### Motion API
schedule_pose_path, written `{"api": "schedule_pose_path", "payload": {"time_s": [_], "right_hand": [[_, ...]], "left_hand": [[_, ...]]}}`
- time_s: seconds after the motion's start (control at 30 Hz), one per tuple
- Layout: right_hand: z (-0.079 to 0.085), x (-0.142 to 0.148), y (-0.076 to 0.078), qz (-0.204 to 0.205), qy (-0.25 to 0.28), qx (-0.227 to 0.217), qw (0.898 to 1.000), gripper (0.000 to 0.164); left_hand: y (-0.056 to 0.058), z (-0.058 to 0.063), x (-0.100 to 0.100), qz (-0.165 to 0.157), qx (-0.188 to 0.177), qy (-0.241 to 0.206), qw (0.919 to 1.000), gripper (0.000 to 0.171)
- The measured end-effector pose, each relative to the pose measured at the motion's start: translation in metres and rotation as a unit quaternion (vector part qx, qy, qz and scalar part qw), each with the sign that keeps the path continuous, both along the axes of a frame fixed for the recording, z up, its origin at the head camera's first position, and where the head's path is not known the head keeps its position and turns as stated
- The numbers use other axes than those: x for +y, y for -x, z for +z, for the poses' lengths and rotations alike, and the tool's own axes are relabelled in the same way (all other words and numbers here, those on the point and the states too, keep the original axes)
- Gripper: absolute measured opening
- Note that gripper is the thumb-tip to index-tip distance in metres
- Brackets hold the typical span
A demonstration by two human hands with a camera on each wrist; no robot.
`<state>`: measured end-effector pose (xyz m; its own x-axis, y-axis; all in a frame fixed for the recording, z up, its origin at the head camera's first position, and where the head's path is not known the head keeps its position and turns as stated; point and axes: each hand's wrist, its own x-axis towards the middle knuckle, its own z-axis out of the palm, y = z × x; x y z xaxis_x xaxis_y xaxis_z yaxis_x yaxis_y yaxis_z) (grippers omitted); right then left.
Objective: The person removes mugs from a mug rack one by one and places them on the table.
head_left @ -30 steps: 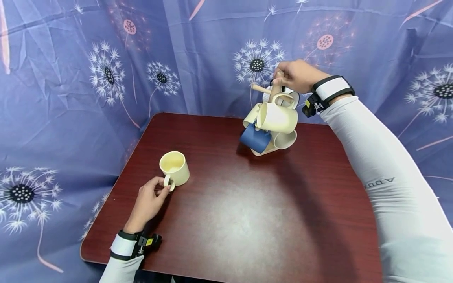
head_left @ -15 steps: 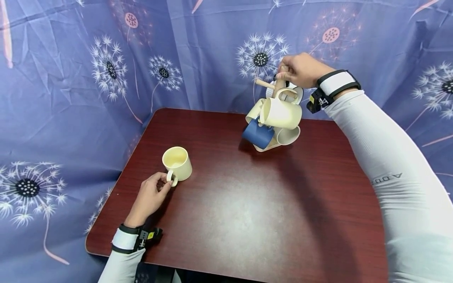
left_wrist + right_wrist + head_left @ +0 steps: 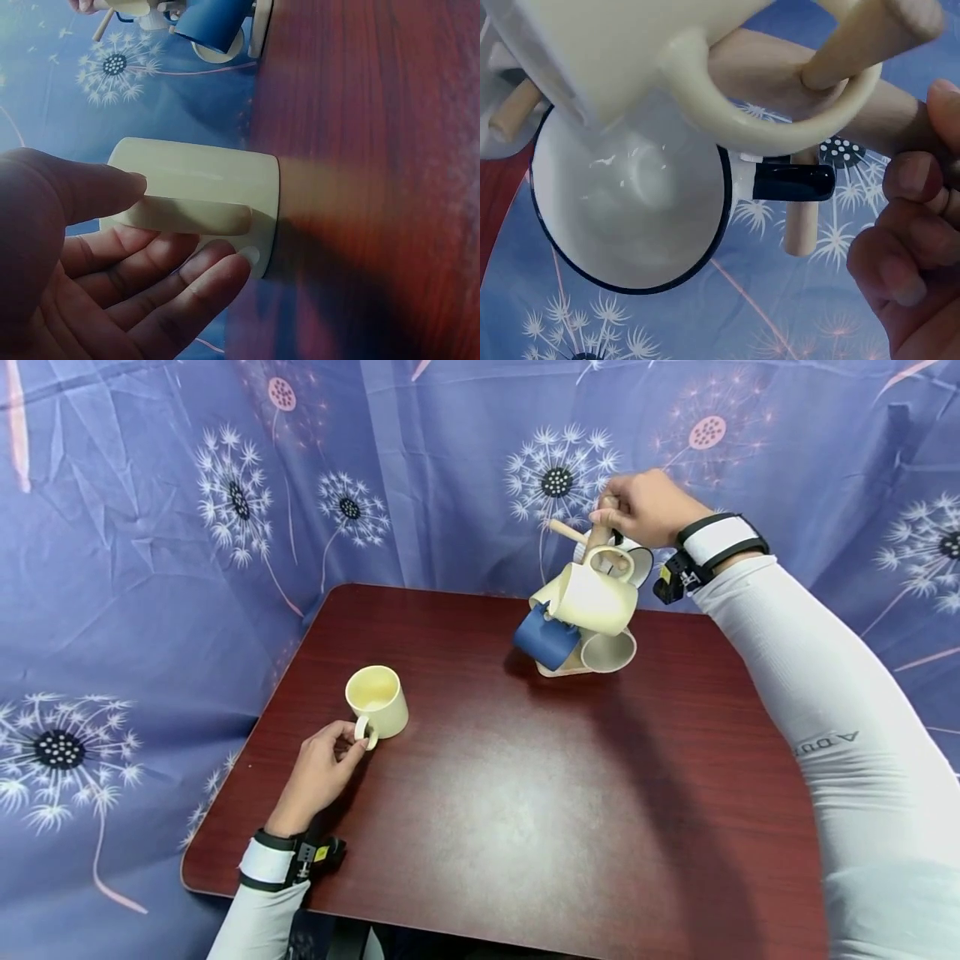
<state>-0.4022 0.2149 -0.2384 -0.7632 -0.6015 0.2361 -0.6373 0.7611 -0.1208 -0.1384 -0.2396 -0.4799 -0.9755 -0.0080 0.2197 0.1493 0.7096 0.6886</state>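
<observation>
A pale yellow mug (image 3: pixel 382 706) stands upright on the left part of the table. My left hand (image 3: pixel 318 772) pinches its handle (image 3: pixel 191 215) between thumb and fingers. At the back right, my right hand (image 3: pixel 648 508) grips the top of the wooden post (image 3: pixel 761 71) of a mug tree. On its pegs hang a cream mug (image 3: pixel 600 602), a blue mug (image 3: pixel 546 639), an off-white mug (image 3: pixel 609 653) and a white mug with a black rim (image 3: pixel 637 202). Another cream mug is mostly hidden behind the front one.
The dark red wooden table (image 3: pixel 510 793) has rounded corners. Blue fabric (image 3: pixel 450 468) with dandelion prints hangs behind it and along its left side. A bare wooden peg (image 3: pixel 567 531) juts leftward from the post.
The mug tree has turned a little under my right hand, so the off-white mug's opening shows more. My left hand keeps its pinch on the yellow mug. The head view has shifted slightly.
</observation>
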Motion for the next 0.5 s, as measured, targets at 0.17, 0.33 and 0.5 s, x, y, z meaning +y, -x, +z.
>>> {"api": "schedule_pose_path", "payload": {"time_s": [0.17,0.33,0.5], "right_hand": [[0.0002,-0.0009,-0.0008,-0.007,0.006,0.01,1.0,0.028],[-0.0028,-0.0018,-0.0001,-0.025,0.015,0.015,0.999,0.03],[-0.0056,-0.0049,0.0003,-0.042,0.027,0.016,0.999,0.032]], "left_hand": [[0.0017,0.0015,-0.0002,-0.001,-0.001,0.0,1.0,0.012],[0.0016,0.0018,-0.0006,-0.004,0.001,0.004,1.0,0.012],[0.0001,-0.0007,-0.0004,-0.002,-0.002,0.008,1.0,0.012]]}}
